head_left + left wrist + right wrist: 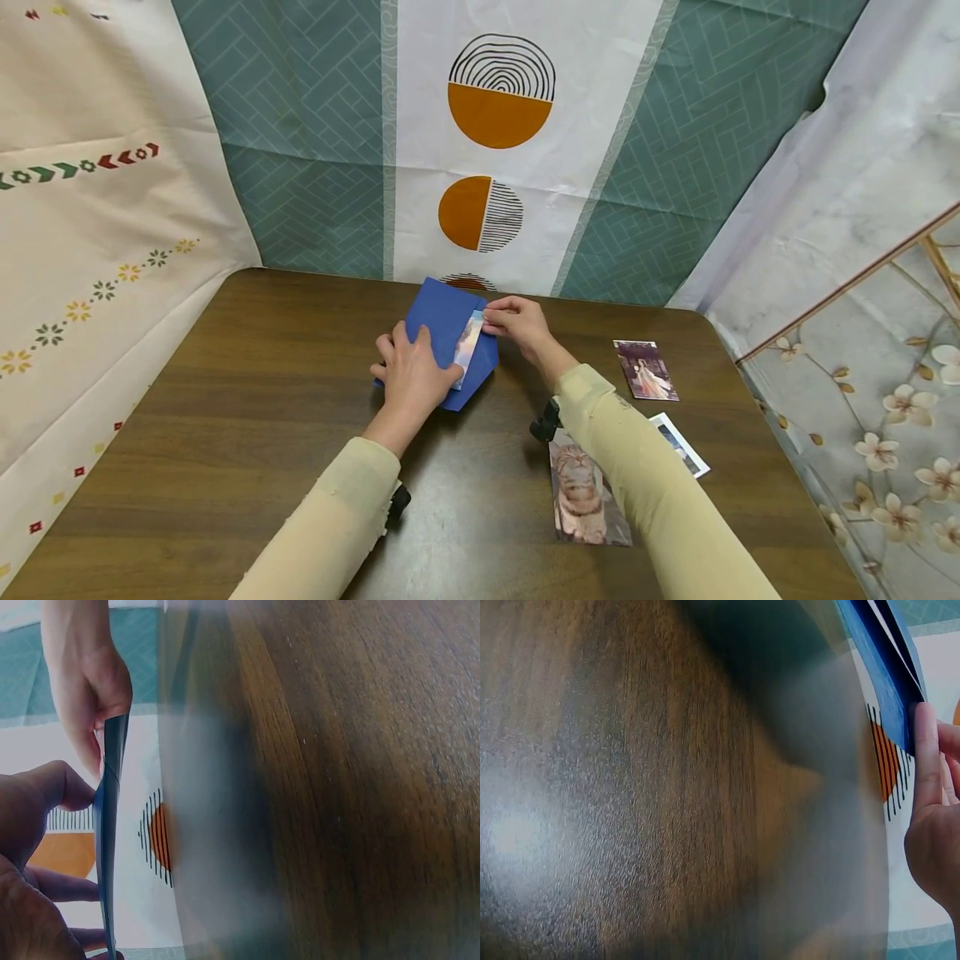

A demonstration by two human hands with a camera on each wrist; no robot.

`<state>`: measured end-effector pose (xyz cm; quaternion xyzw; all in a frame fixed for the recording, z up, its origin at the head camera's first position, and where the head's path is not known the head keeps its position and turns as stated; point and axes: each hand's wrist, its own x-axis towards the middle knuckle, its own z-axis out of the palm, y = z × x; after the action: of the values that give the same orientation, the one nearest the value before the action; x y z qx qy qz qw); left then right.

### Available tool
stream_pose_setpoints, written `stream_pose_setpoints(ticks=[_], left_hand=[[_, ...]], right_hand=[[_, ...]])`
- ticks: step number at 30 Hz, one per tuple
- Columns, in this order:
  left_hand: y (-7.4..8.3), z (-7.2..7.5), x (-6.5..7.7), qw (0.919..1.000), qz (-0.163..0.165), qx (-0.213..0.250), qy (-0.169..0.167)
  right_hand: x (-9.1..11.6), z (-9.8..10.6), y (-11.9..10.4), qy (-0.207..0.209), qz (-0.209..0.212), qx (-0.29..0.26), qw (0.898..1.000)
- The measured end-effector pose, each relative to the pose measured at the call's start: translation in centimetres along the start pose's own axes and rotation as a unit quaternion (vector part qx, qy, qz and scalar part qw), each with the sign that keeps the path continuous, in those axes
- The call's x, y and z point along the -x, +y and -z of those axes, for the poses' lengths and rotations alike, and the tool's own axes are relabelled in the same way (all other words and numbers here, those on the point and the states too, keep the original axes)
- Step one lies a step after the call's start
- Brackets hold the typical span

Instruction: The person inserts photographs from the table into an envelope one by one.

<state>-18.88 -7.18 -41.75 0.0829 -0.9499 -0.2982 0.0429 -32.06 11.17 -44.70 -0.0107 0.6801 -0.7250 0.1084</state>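
Note:
A blue envelope (442, 321) is tilted over the far middle of the table, its pointed flap folded out to the right. My left hand (416, 371) grips it, fingers spread over its face and left edge, thumb near the opening. From that opening a pastel photo card (468, 346) shows as a narrow strip. At the card's upper end, the thumb and fingers of my right hand (519, 323) pinch it beside the flap. Seen from the left wrist, the envelope (110, 825) appears edge-on, with the left hand (37, 847) against it. The right wrist view shows the right thumb (926, 742) at the blue edge.
Three other picture cards lie on the right: a dark one with a figure in a pale dress (647, 371), a white-bordered photo (681, 446) partly under the right sleeve, and a cat picture (581, 496). Patterned cloth (315, 167) hangs behind the wooden table (247, 400).

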Motion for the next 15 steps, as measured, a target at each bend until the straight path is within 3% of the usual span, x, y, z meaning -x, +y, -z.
stream_pose_setpoints(ticks=[15], left_hand=[[0.23, -0.05, 0.03, 0.9999, -0.006, 0.005, 0.013]], right_hand=[[-0.17, -0.43, -0.62, -0.006, -0.004, 0.023, 1.000]])
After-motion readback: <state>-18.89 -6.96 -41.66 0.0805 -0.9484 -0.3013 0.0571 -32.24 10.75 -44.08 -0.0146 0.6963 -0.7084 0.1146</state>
